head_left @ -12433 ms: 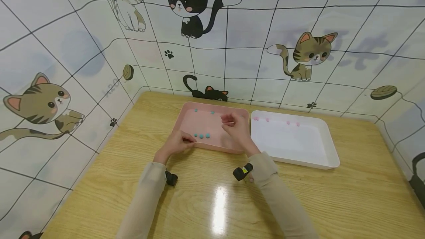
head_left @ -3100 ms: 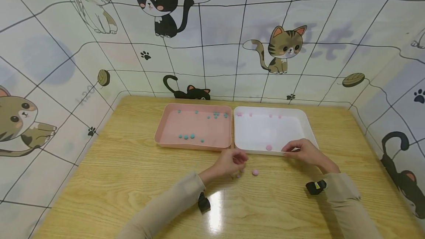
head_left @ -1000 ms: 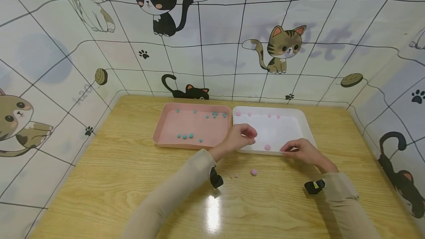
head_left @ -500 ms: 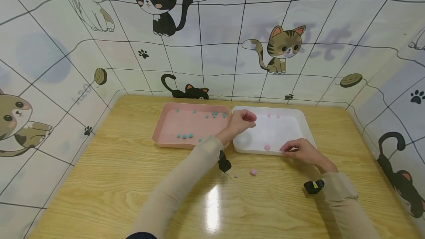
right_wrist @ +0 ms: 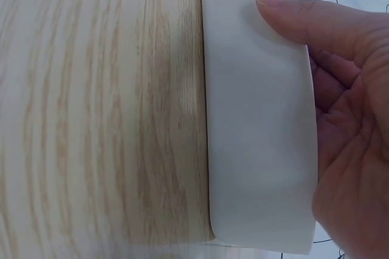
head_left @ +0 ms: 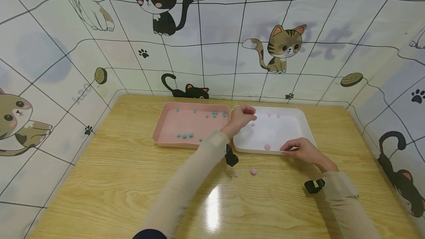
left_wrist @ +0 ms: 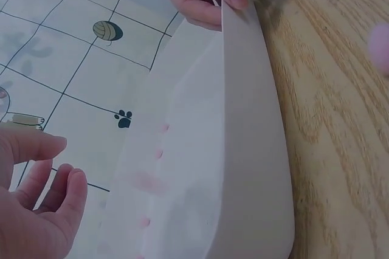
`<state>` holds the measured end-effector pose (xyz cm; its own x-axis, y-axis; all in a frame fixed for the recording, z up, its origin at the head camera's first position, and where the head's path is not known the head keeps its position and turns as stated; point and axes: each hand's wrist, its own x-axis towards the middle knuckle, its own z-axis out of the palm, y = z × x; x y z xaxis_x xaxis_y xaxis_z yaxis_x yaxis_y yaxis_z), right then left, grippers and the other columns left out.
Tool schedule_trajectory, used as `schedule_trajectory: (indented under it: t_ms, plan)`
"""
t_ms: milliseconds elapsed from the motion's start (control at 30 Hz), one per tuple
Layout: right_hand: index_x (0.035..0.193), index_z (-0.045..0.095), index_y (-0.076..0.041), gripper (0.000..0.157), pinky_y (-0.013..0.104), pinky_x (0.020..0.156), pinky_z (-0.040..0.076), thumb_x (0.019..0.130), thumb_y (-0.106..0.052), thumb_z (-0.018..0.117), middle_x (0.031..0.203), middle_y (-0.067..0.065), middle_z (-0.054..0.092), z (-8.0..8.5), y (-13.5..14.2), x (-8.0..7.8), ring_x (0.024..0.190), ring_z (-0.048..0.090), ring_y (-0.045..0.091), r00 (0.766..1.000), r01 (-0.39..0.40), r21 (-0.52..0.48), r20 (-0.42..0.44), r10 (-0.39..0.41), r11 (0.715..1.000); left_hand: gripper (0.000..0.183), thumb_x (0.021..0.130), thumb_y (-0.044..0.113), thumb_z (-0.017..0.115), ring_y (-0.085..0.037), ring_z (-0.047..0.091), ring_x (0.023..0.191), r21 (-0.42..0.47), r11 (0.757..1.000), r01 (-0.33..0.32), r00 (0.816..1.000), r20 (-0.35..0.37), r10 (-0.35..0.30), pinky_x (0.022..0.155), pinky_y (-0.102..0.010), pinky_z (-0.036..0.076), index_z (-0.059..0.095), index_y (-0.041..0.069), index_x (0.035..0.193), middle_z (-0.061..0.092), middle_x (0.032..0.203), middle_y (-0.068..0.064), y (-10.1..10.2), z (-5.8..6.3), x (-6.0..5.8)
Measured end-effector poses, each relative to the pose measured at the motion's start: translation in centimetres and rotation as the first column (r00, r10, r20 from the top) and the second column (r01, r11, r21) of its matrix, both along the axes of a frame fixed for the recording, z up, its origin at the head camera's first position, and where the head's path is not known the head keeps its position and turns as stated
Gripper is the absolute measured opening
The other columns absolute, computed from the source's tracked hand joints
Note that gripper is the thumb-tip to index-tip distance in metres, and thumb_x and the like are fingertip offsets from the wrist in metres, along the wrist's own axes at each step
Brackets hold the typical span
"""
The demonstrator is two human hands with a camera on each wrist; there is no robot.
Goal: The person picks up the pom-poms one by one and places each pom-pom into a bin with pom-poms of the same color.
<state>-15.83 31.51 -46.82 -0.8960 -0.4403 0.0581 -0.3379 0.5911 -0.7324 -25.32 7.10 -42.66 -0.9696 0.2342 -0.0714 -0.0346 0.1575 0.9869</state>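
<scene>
My left hand (head_left: 241,117) hovers over the back left part of the white tray (head_left: 285,132), its thumb and fingers apart with nothing between them in the left wrist view. Just below it a small pink ball (head_left: 253,124) shows over the tray floor; in the left wrist view that pink ball (left_wrist: 146,181) is a blurred streak. My right hand (head_left: 307,153) grips the tray's front rim, thumb outside and fingers inside. A larger pink ball (head_left: 267,146) lies in the tray near the front wall, and two small pink balls (head_left: 273,115) lie towards the back.
To the left stands a pink tray (head_left: 166,124) with several turquoise balls (head_left: 190,135). On the wooden table (head_left: 275,202), before the white tray, lie a bigger pink ball (head_left: 254,172) and a tiny one (head_left: 236,175). A cat-print wall (head_left: 219,62) rises behind.
My left hand has gone from the table in front, over the white tray, to its back left, and has let go of a small pink ball. My right hand has stayed on the rim.
</scene>
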Motion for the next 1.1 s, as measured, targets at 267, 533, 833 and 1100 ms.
schedule_trajectory:
  t_ms: [267, 533, 833, 1100]
  plan:
    - [0.082, 0.069, 0.004, 0.006, 0.019, 0.062, 0.046, 0.079, 0.009, 0.067, 0.075, 0.009, 0.068, 3.2, -2.0, 1.3, 0.073, 0.057, 0.003, 1.000, -0.026, -0.029, -0.013, 0.025, 0.999, 0.015, 0.080, -0.003, 0.070, -0.011, 0.058, 0.078, -0.016, 1.000, 0.002, 1.000, -0.001, -0.002, 0.070, -0.020, 0.049, 0.067, 0.002, 0.095, 0.064, 0.089, -0.004, -0.4, -0.5, 0.0]
    - [0.084, 0.071, 0.001, 0.007, 0.017, 0.062, 0.047, 0.079, 0.006, 0.069, 0.077, 0.002, 0.069, 0.1, -0.2, 0.1, 0.073, 0.057, 0.000, 1.000, -0.017, -0.030, -0.014, 0.017, 0.999, 0.015, 0.082, 0.000, 0.069, -0.012, 0.059, 0.082, -0.040, 0.997, 0.066, 0.997, -0.030, -0.067, 0.071, -0.020, 0.050, 0.067, 0.002, 0.097, 0.064, 0.092, -0.005, -1.6, -0.2, 1.2]
    - [0.084, 0.071, 0.001, 0.007, 0.017, 0.063, 0.047, 0.079, 0.006, 0.069, 0.078, 0.002, 0.069, -0.4, 0.0, -0.1, 0.074, 0.057, 0.000, 1.000, -0.016, -0.027, -0.008, 0.016, 0.999, 0.012, 0.085, 0.002, 0.067, -0.011, 0.058, 0.085, -0.088, 0.985, 0.148, 0.985, -0.070, -0.155, 0.073, -0.019, 0.048, 0.065, 0.004, 0.096, 0.064, 0.092, -0.003, -2.9, 0.1, 3.6]
    - [0.084, 0.071, 0.000, 0.006, 0.017, 0.062, 0.047, 0.079, 0.003, 0.070, 0.078, 0.000, 0.069, -0.1, 0.0, 0.0, 0.073, 0.057, -0.001, 1.000, 0.002, -0.028, 0.015, -0.002, 1.000, 0.010, 0.084, -0.001, 0.067, -0.012, 0.060, 0.083, -0.094, 0.972, 0.215, 0.962, -0.151, -0.227, 0.068, -0.017, 0.047, 0.066, 0.001, 0.093, 0.066, 0.092, -0.010, -3.8, -0.4, 5.9]
